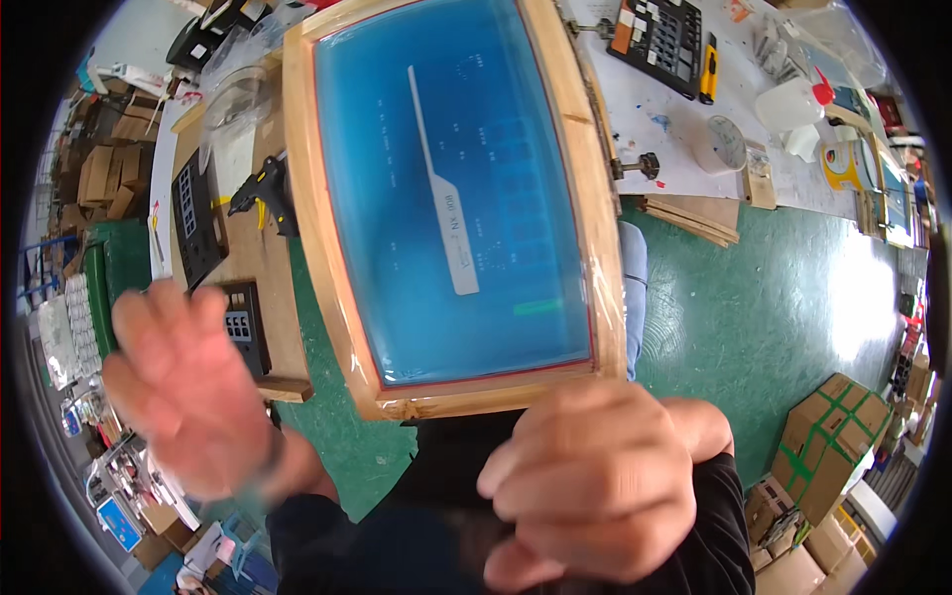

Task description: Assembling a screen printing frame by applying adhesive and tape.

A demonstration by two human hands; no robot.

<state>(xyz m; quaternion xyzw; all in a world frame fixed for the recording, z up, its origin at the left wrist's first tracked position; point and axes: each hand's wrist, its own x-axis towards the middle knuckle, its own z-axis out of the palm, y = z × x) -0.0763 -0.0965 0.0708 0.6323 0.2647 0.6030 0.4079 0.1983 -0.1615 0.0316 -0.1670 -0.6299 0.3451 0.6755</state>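
A screen-printing frame (605, 258) stands raised in front of me, its pale wooden sides around a blue mesh (397, 248) with a light stencil shape. My right hand (595, 476) is curled closed just below the frame's lower right corner; whatever is inside its fingers, if anything, is hidden. Off to the left, my left hand (183, 387) is raised with fingers apart, blurred and holding nothing. Close to it, a black panel with several light keys (243, 322) lies on a wooden board (283, 337). A longer black panel (196, 218) lies farther back.
A black-and-yellow trigger tool (266, 196) lies left of the frame. On the right-hand table are a black keyed panel (654, 45), a yellow cutter knife (709, 69), a tub (719, 144) and a white bottle with a red cap (790, 104). A taped carton (833, 446) stands on the green floor.
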